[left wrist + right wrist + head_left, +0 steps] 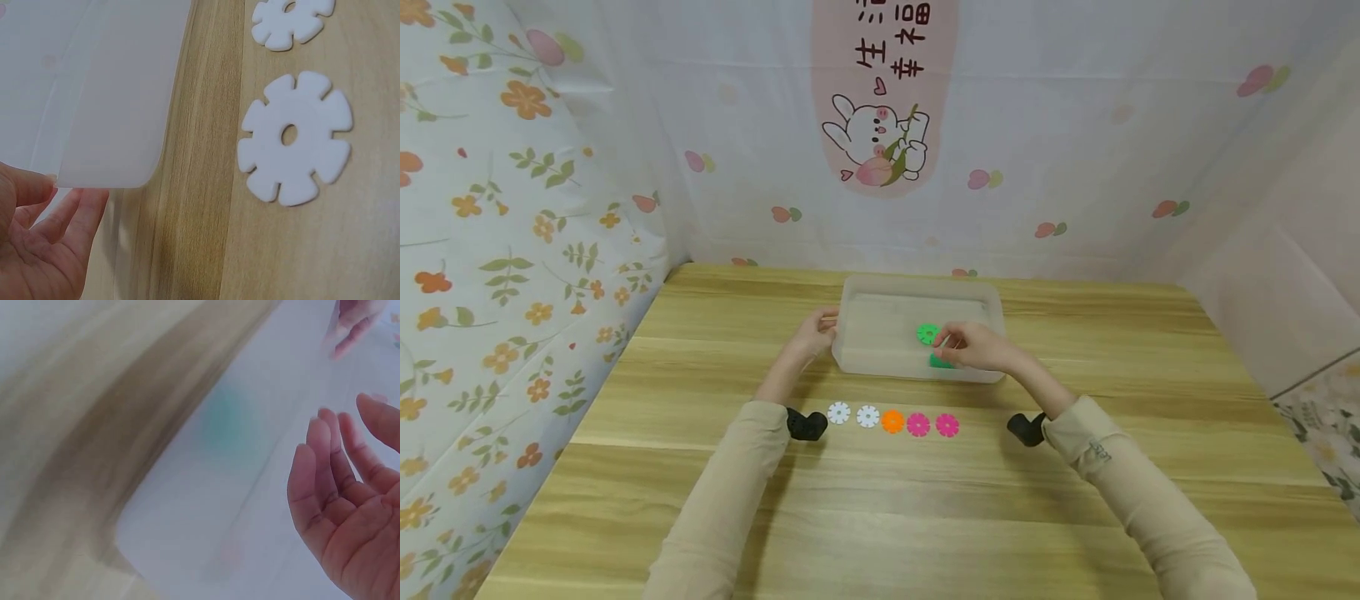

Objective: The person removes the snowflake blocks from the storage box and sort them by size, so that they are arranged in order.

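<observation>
Frosted, translucent rectangular box [880, 363] near the tabletop's [880, 517] back edge, left hand [814, 334] pinching its left rim, right hand [977, 345] loosely curved above, bright green notched disc [922, 335] inside.

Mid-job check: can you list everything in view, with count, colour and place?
Bin: 1, translucent white, on table
Green disc: 1, green, inside bin
Green piece: 1, green, by bin's front wall, outline unclear
White discs: 2, white, left end of row before bin
Orange disc: 1, orange, mid-row
Pink discs: 2, pink, right end of row
Table: 1, wood-toned, beneath everything
Printed cloth: count unclear, pale, behind and beside table
Wrist devices: 2, black, one per wrist
Sleeves: 2, beige, forearms
Left hand: 1, bare, pinching bin's left end
Right hand: 1, bare, over bin's right half
</observation>
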Demonstrator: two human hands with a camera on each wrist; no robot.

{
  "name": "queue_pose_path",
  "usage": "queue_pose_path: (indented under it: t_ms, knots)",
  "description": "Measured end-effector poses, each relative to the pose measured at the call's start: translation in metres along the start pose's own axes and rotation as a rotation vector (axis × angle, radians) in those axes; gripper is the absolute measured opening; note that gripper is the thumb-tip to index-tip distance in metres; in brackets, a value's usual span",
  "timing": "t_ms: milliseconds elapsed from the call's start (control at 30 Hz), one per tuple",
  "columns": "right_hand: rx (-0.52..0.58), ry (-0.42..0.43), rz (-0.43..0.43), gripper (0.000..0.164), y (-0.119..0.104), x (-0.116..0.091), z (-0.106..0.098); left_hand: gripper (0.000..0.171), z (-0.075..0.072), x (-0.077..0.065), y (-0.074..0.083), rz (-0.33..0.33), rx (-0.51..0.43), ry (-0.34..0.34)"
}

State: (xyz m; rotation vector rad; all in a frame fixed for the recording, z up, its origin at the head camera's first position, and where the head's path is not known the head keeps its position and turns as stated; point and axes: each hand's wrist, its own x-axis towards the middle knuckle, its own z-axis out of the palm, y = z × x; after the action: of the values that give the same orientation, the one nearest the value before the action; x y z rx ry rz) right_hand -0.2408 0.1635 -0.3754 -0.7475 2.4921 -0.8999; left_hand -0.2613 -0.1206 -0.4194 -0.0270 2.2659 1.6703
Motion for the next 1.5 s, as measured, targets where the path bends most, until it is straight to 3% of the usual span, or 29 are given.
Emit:
queue_pose_path:
  t_ms: [267, 567, 867, 1100, 1500]
  knots:
    - [-0.082, 0.045, -0.014, 0.026, 0.000, 0.016, -0.009, 0.043, 0.000, -0.002, 0.002, -0.011, 0.003, -0.004]
    - [-0.219, 0.004, 0.090, 0.033, -0.001, 0.035, -0.020, 0.043, -0.001, 0.001, 0.001, -0.023, 0.028, -0.003]
    - [-0.204, -0.047, 0.183, 0.038, -0.002, 0.048, -0.023, 0.043, 0.000, 0.003, 0.000, -0.033, -0.007, 0.006]
    - [-0.265, -0.089, 0.210, 0.036, 0.003, 0.057, -0.027, 0.044, 0.000, 0.001, 0.001, -0.020, 0.004, -0.001]
    - [-0.340, -0.154, 0.335, 0.041, 0.002, 0.073, -0.024, 0.043, 0.000, 0.001, 0.000, -0.030, 0.019, 0.012]
